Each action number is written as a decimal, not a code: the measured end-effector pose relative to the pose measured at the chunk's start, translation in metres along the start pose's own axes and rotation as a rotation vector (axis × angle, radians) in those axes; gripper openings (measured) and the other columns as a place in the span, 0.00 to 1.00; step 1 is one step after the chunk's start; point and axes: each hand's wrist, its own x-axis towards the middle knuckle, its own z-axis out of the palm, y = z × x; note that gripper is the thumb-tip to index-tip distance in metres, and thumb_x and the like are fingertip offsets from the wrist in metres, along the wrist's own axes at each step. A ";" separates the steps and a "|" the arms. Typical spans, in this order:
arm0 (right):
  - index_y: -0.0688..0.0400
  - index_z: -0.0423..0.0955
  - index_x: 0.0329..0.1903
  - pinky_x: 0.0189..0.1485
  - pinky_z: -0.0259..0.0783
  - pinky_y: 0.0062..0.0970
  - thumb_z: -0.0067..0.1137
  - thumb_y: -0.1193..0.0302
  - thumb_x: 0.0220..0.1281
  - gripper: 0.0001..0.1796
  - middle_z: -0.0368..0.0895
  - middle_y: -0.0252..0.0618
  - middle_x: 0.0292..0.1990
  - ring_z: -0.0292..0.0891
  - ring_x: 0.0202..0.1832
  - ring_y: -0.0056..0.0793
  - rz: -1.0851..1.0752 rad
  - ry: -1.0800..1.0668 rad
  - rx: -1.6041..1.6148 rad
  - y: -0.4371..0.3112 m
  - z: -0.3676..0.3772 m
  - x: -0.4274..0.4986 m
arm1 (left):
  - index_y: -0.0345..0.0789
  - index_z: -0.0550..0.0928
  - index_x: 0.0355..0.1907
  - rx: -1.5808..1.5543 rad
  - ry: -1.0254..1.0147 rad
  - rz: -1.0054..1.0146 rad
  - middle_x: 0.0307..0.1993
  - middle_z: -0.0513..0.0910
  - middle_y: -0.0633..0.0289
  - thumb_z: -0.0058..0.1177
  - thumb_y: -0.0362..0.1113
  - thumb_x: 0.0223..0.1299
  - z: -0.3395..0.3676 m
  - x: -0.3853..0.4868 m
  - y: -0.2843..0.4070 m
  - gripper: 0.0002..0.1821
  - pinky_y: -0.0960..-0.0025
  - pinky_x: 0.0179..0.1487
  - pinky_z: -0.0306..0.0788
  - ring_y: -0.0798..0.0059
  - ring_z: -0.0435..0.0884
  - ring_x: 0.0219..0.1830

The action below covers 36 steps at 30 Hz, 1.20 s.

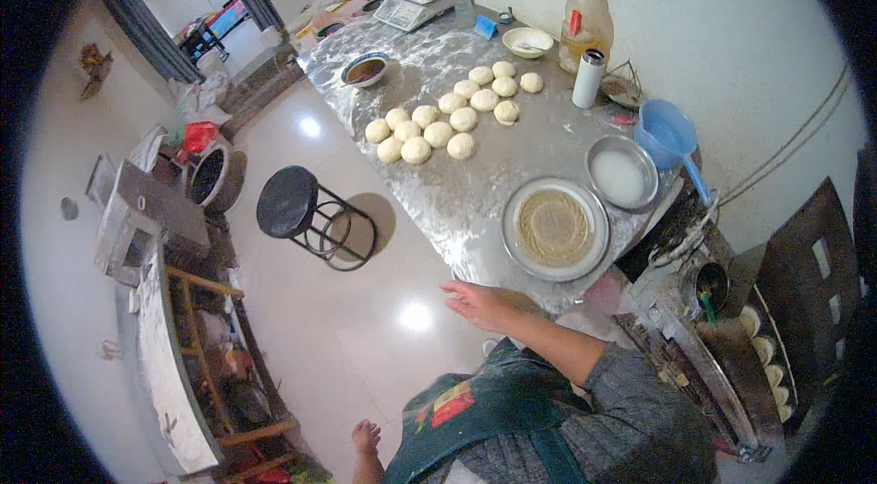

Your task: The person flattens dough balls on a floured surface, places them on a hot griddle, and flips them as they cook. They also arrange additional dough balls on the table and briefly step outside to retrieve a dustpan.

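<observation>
My right hand [476, 304] hovers by the near edge of a floured worktable [438, 203], fingers slightly apart and holding nothing. Low in the view, my left hand [366, 436] hangs over the floor with its fingers loosely curled; its palm is hidden. Beyond my right hand, a round metal pan [507, 237] contains a tan, ridged filling or paste [555, 227]. Beside it stands a metal bowl of whitish liquid [619, 176]. Several round dough balls [437, 135] sit in rows across the table. A bowl of dark brown sauce [365, 70] rests near the left edge.
A black round stool [288, 202] stands left of the table. Along the wall are a scale [418, 4], an oil jug [586, 25], a white flask [588, 80] and a blue dipper [664, 131]. Dough pieces [764, 350] line a dark pan at right. A wooden-framed rack [185, 347] occupies the left.
</observation>
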 end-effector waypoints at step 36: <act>0.55 0.69 0.46 0.46 0.63 0.37 0.57 0.68 0.44 0.21 0.71 0.43 0.37 0.67 0.41 0.40 0.070 1.359 -0.621 0.068 -0.227 0.331 | 0.30 0.72 0.39 0.465 -0.930 0.810 0.34 0.74 0.64 0.44 0.31 0.58 0.391 0.121 0.625 0.08 0.77 0.43 0.67 0.80 0.72 0.36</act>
